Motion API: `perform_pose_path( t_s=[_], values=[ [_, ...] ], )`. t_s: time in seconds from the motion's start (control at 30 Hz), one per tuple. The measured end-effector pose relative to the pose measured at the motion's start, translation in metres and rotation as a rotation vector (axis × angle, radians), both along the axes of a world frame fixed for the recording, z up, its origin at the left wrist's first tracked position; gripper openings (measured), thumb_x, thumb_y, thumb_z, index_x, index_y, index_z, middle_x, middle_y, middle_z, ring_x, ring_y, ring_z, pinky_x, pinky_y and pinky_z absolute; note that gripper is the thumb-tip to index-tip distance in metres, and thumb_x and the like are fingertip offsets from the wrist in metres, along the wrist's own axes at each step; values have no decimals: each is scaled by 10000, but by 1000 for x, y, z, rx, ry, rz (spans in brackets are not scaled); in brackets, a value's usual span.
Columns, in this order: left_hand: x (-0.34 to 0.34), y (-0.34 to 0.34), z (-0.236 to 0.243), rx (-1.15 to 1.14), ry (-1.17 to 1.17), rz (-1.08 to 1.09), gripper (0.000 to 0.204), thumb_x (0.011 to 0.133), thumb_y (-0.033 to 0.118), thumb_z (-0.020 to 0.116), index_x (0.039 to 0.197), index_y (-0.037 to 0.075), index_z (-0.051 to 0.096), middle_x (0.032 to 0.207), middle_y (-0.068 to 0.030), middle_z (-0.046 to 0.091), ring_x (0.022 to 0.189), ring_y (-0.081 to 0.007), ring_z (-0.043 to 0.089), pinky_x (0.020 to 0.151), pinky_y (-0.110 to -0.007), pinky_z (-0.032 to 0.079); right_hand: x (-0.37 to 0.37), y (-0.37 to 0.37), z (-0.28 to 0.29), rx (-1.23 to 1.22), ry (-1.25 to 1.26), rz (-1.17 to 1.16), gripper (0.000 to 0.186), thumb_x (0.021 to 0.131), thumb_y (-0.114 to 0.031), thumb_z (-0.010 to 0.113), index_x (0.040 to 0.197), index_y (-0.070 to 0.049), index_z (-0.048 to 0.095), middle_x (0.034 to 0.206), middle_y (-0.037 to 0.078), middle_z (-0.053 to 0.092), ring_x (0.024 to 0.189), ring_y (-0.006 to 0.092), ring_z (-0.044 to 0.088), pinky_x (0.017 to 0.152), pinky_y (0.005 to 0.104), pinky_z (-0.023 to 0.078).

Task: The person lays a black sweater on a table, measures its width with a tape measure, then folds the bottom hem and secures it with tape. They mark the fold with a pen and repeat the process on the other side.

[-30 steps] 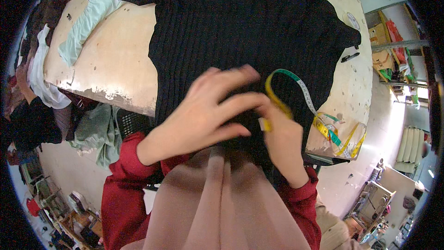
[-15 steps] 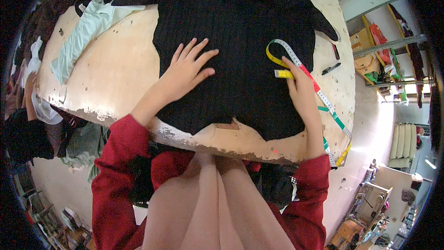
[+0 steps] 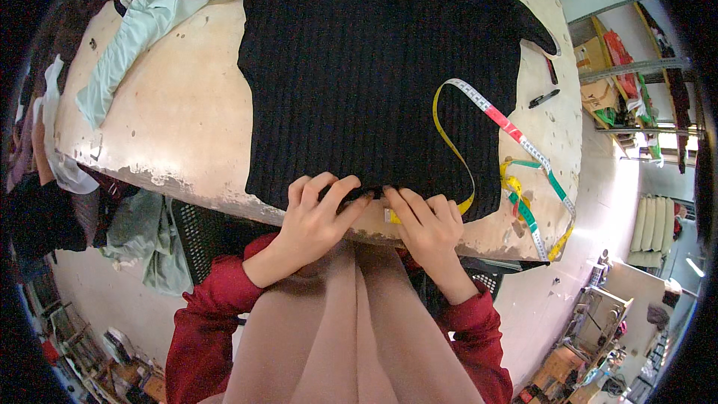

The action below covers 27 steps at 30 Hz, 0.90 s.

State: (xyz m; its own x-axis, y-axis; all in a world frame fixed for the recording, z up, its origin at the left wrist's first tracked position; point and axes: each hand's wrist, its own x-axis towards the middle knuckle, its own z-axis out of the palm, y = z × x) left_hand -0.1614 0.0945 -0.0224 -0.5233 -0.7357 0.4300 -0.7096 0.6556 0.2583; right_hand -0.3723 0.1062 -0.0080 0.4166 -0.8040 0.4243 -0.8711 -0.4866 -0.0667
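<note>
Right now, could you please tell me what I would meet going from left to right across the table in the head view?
Pale mint cloth, left hand, right hand, black pen.

The left arm [image 3: 202,337] rises from the lower edge, bent at the elbow, its forearm angled inward and up. The left wrist [image 3: 263,263] shows bare beyond a red cuff. The left hand [image 3: 318,217] lies back upward, its fingers [image 3: 318,183] bent and slightly spread, the thumb reaching toward the index tip. The right arm [image 3: 482,348] mirrors it, angled inward from the other side, the right wrist [image 3: 460,288] also bare. The right hand [image 3: 432,236] is back upward too, fingers pointing up and leftward. Both hands sit low and central, close together, fingertips almost meeting; how tightly either grips is unclear.
</note>
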Motion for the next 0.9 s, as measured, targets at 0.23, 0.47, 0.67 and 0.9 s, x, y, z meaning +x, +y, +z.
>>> perform_pose_path(
  t_s=[0.23, 0.47, 0.67, 0.9],
  values=[
    [2, -9, 0, 75, 84, -143, 346, 801, 130, 616, 1143, 97, 651, 1248, -76, 568, 1130, -263, 516, 961, -453, 408, -5, 3, 1, 89, 10, 57, 436, 630, -108, 680, 1062, -151, 723, 1033, -18, 630, 736, 162, 512, 670, 302, 416],
    [-2, -9, 2, 65, -59, -168, 393, 824, 159, 584, 1205, 69, 611, 1246, -60, 584, 1116, -230, 536, 961, -437, 416, -52, -16, 39, 701, -535, 193, 396, 789, -49, 630, 1184, -73, 639, 949, 94, 664, 788, 302, 626, 721, 352, 520],
    [21, -26, 17, 441, 201, -307, 296, 902, 98, 558, 1188, 81, 628, 1259, -67, 602, 1132, -239, 559, 975, -396, 426, -114, -40, 62, 241, 14, -1031, 261, 1011, -300, 468, 1062, -55, 542, 661, 190, 585, 632, 336, 615, 575, 423, 455],
    [113, -5, 53, 751, 673, 580, 214, 992, 91, 493, 1107, -12, 641, 793, -58, 635, 656, -96, 562, 606, -227, 467, 15, -31, 103, 857, -838, -204, 166, 943, -61, 539, 1066, -42, 650, 835, 77, 633, 654, 130, 598, 557, 263, 463]
  ],
)
